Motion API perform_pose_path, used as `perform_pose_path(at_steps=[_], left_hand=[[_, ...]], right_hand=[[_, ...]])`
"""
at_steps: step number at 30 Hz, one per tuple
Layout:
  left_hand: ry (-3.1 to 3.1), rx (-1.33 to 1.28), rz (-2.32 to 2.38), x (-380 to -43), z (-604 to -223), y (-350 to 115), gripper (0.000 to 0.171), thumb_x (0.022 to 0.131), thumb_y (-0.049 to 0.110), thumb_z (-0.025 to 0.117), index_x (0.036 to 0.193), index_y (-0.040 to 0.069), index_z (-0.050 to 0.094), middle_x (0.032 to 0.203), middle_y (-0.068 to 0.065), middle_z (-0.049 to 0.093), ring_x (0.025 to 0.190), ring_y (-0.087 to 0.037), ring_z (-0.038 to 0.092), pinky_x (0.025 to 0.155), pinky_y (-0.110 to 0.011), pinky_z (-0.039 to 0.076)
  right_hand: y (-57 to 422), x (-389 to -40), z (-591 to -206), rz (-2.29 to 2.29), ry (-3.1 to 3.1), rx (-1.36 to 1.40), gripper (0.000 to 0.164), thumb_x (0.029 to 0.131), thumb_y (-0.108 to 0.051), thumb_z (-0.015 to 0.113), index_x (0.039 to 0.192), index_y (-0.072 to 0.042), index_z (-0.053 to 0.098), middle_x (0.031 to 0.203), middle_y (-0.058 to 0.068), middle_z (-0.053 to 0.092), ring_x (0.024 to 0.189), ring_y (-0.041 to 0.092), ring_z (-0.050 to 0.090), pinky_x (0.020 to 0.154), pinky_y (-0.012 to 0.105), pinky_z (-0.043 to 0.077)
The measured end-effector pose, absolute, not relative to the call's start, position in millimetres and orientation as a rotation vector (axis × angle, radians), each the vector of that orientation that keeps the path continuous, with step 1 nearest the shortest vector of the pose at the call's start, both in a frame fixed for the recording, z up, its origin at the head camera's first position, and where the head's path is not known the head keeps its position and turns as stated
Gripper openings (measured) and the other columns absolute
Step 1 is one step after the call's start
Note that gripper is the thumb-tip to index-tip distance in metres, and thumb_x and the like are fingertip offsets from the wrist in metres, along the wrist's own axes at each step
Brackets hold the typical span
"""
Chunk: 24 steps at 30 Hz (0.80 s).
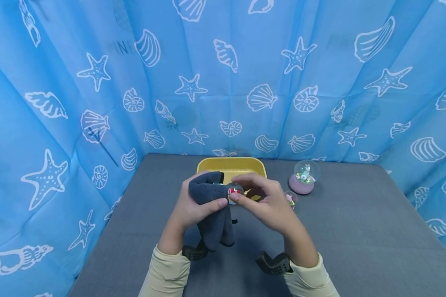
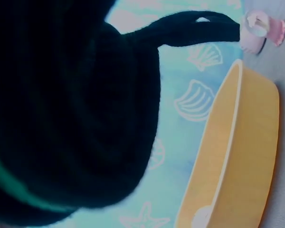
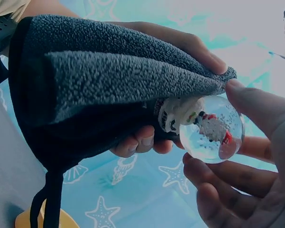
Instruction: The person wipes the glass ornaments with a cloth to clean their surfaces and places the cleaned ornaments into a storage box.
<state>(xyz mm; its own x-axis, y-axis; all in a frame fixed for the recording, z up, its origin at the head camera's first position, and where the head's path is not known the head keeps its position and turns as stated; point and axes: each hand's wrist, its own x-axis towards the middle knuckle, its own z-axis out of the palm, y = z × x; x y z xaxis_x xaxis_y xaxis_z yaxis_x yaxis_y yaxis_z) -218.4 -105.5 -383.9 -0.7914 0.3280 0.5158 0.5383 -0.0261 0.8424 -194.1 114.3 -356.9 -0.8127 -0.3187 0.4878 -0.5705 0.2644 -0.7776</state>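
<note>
My left hand (image 1: pixel 189 209) grips a dark grey towel (image 3: pixel 133 78), folded around the white base of a snow globe (image 3: pixel 213 130). The clear ball, with red and white figures inside, sticks out of the cloth toward my right hand (image 1: pixel 270 203). Thumb and fingers of that hand hold the ball from opposite sides, the thumb right at the towel's edge. Below the left hand the towel's loose end hangs down. In the left wrist view the dark towel (image 2: pixel 118 109) covers much of the picture and hides the globe.
Behind the hands a yellow basin (image 1: pixel 228 161) stands on the grey table (image 1: pixel 357 231); a round white thing (image 2: pixel 202 218) shows inside it. To the right are a purple-based snow globe (image 1: pixel 301 184) and a smaller globe (image 1: pixel 291 199), partly behind my right hand. A blue seashell curtain (image 1: pixel 223 99) surrounds the table.
</note>
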Motion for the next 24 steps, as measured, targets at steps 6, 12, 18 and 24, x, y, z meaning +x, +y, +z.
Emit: perform_pose_path(at_steps=[6, 12, 18, 24], left_hand=[[-2.024, -0.945, -1.935, -219.3, -384.6, -107.7, 0.04, 0.081, 0.024, 0.079, 0.115, 0.012, 0.063, 0.1, -0.007, 0.064, 0.084, -0.025, 0.065, 0.073, -0.037, 0.057], [-2.016, -0.951, -1.91, -220.1, -385.1, -108.9, 0.039, 0.081, 0.024, 0.079, 0.114, 0.011, 0.063, 0.099, -0.007, 0.064, 0.083, -0.024, 0.065, 0.072, -0.036, 0.057], [-1.99, -0.973, -1.92, -221.1, -385.3, -107.9, 0.037, 0.082, 0.022, 0.078, 0.113, 0.01, 0.063, 0.097, -0.008, 0.063, 0.081, -0.025, 0.064, 0.07, -0.036, 0.057], [-1.963, -0.974, -1.939, -221.8, -386.1, -108.0, 0.037, 0.083, 0.021, 0.077, 0.113, 0.008, 0.063, 0.098, -0.009, 0.063, 0.082, -0.026, 0.063, 0.072, -0.036, 0.057]], right_hand=[[113.0, -184.8, -341.3, 1.626, -2.254, 0.944, 0.043, 0.083, 0.0, 0.075, 0.124, -0.004, 0.063, 0.118, 0.007, 0.066, 0.096, 0.022, 0.069, 0.081, 0.032, 0.059], [115.8, -183.0, -338.1, 1.613, -2.175, 1.087, 0.056, 0.074, 0.007, 0.08, 0.126, -0.002, 0.06, 0.127, 0.012, 0.062, 0.111, 0.025, 0.064, 0.09, 0.032, 0.056], [119.7, -194.6, -353.6, 1.605, -2.151, 1.144, 0.054, 0.077, 0.0, 0.081, 0.127, -0.007, 0.062, 0.126, 0.008, 0.063, 0.113, 0.019, 0.063, 0.087, 0.033, 0.057], [119.4, -198.5, -359.3, 1.582, -2.129, 1.139, 0.051, 0.079, -0.002, 0.079, 0.127, -0.005, 0.063, 0.124, 0.009, 0.066, 0.105, 0.02, 0.068, 0.083, 0.032, 0.058]])
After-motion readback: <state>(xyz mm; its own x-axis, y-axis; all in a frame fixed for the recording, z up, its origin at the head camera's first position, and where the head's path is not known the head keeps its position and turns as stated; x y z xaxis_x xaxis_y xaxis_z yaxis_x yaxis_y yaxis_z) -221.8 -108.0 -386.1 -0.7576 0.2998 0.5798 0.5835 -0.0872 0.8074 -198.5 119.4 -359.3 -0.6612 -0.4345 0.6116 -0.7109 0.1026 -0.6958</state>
